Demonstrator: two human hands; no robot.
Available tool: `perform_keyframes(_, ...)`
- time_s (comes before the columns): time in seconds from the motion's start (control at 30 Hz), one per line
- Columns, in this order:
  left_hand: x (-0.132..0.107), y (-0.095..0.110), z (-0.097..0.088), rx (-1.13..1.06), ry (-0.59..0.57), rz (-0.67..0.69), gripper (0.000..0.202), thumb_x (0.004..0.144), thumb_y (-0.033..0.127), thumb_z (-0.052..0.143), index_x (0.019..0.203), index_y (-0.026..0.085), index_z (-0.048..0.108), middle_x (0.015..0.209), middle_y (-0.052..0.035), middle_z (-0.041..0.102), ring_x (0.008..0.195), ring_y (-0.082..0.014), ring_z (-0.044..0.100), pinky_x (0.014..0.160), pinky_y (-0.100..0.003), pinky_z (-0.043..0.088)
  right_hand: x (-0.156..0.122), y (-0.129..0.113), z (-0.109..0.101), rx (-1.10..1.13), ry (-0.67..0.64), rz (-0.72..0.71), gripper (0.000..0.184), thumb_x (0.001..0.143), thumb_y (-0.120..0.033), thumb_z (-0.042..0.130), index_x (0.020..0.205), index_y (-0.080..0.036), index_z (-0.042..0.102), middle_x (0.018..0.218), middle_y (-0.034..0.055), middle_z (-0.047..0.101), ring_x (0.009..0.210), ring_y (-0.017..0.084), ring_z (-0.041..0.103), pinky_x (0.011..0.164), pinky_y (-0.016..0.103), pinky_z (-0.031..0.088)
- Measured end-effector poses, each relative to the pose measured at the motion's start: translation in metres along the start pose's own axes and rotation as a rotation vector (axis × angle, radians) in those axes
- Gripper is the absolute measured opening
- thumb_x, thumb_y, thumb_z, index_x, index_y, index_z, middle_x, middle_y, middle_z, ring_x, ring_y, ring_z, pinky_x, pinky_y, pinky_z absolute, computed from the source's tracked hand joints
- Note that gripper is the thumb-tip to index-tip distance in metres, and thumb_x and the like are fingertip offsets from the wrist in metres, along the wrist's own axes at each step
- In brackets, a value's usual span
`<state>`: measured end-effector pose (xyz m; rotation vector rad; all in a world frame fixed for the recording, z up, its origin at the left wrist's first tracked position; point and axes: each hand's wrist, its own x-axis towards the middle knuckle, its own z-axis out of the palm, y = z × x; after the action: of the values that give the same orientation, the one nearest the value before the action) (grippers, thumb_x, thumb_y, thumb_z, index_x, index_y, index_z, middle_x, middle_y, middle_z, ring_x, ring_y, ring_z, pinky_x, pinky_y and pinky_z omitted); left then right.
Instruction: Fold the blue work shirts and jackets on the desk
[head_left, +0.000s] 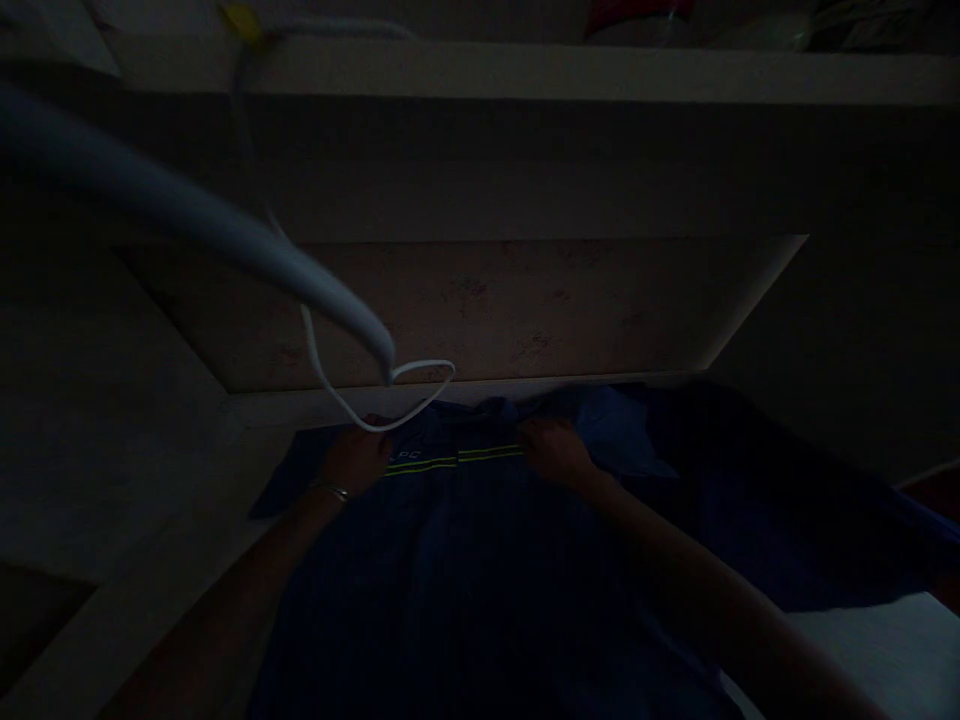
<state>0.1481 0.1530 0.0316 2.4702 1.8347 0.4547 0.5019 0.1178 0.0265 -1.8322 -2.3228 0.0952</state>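
Observation:
A dark blue shirt (450,560) with thin yellow-green stripes across its chest and small pale lettering lies spread in front of me, collar end away from me. My left hand (356,458), with a bracelet at the wrist, is closed on the fabric at the left of the stripes. On the other side, my right hand (556,452) has its fingers closed on the shirt near the right end of the stripes. Dim light hides the fingertips. A white cord (330,385) loops down in front of my left hand.
A blurred pale tube-like cord (225,235) crosses close before the camera from the upper left. A shelf edge (525,72) runs overhead with items on it. Behind the shirt stands a patterned panel (480,310). More dark blue cloth (780,500) lies at right.

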Motion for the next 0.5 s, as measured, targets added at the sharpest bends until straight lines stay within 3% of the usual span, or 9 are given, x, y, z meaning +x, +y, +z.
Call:
perform_keyframes(0.07,0.021,0.026,0.025,-0.077,-0.068,0.081,0.034,0.094,0.031,0.041,0.119,0.021,0.062,0.127,-0.0069,0.063,0.119,-0.0212,0.055,0.110,-0.033,0.035,0.033,0.011,-0.003,-0.008,0.024,0.095,0.039,0.101,-0.029,0.032,0.121,-0.018,0.064,0.125,0.0144,0.064,0.117,0.028,0.057,0.103,0.040,0.036)
perform_keyframes(0.13,0.042,0.038,0.046,-0.112,-0.069,0.025,0.039,0.095,0.032,0.039,0.125,0.018,0.058,0.133,-0.0106,0.060,0.124,-0.0228,0.053,0.111,-0.035,0.035,0.060,0.024,-0.001,0.002,-0.021,0.146,0.042,0.101,-0.028,0.030,0.126,-0.013,0.060,0.130,0.0182,0.061,0.121,0.028,0.055,0.103,0.039,0.037)
perform_keyframes(0.2,0.065,0.036,0.062,-0.142,-0.076,-0.079,0.044,0.095,0.032,0.035,0.128,0.010,0.055,0.134,-0.0178,0.059,0.124,-0.0267,0.054,0.107,-0.039,0.039,0.078,0.036,0.004,0.018,-0.112,0.123,0.041,0.100,-0.030,0.036,0.128,-0.012,0.061,0.129,0.0170,0.063,0.119,0.027,0.058,0.100,0.035,0.041)
perform_keyframes(0.27,0.085,0.028,0.070,-0.186,-0.135,-0.154,0.046,0.094,0.034,0.035,0.123,0.007,0.059,0.121,-0.0203,0.066,0.111,-0.0295,0.063,0.095,-0.041,0.047,0.089,0.044,0.009,0.035,-0.206,0.066,0.039,0.097,-0.037,0.046,0.127,-0.018,0.063,0.127,0.0113,0.065,0.116,0.026,0.060,0.096,0.032,0.044)
perform_keyframes(0.37,0.101,0.013,0.074,-0.284,-0.274,-0.122,0.040,0.088,0.044,0.050,0.108,0.016,0.070,0.098,-0.0099,0.076,0.086,-0.0256,0.070,0.077,-0.034,0.052,0.100,0.048,0.012,0.080,-0.336,-0.019,0.041,0.091,-0.049,0.057,0.124,-0.026,0.067,0.123,0.0036,0.069,0.109,0.024,0.064,0.089,0.030,0.047)
perform_keyframes(0.5,0.102,0.002,0.070,-0.376,-0.334,-0.022,0.033,0.081,0.048,0.060,0.099,0.024,0.074,0.100,-0.0003,0.077,0.090,-0.0202,0.069,0.079,-0.026,0.050,0.111,0.051,0.010,0.182,-0.489,-0.104,0.038,0.078,-0.054,0.071,0.103,-0.026,0.077,0.099,0.0004,0.075,0.086,0.021,0.069,0.077,0.026,0.050)
